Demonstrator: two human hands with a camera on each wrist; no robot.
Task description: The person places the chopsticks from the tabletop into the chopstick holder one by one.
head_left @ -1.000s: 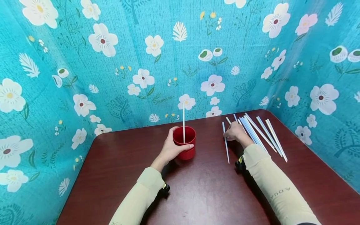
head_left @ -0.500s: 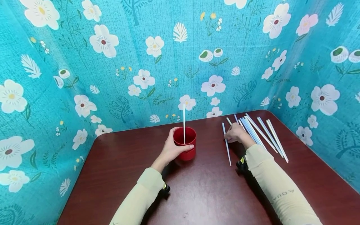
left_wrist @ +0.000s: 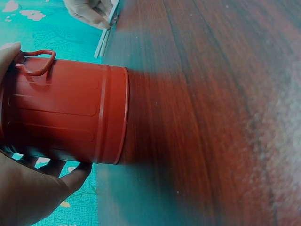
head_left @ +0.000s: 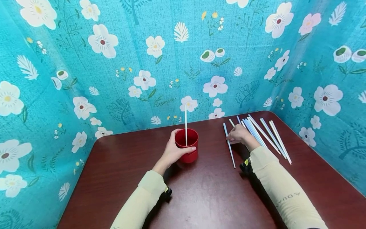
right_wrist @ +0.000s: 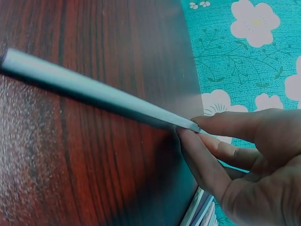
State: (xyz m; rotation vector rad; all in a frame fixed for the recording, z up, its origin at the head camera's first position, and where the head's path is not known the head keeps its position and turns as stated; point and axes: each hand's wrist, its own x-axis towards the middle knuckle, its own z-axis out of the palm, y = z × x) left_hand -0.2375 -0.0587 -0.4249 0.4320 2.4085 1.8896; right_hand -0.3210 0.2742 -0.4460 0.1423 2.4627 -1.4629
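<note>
My left hand (head_left: 173,152) grips a small red bucket (head_left: 191,156) round its side, with the thumb across the front near the rim. A looped side handle (left_wrist: 43,63) shows on it in the left wrist view. One white chopstick (head_left: 186,122) stands in the bucket, its upper part above the rim. To the right, my right hand (head_left: 239,135) pinches a light blue chopstick (head_left: 231,153) between thumb and fingertips, low over the table. In the right wrist view this chopstick (right_wrist: 99,92) runs from the fingertips towards the left edge.
Several white and blue chopsticks (head_left: 278,136) lie loosely spread beside and behind my right hand. They rest on a dark red-brown table (head_left: 200,194). A turquoise flowered cloth (head_left: 160,63) stands upright behind the table's far edge and along its sides.
The light blue chopstick's near end has swung slightly right. My right hand has shifted little, and my left hand holds the bucket in the same place.
</note>
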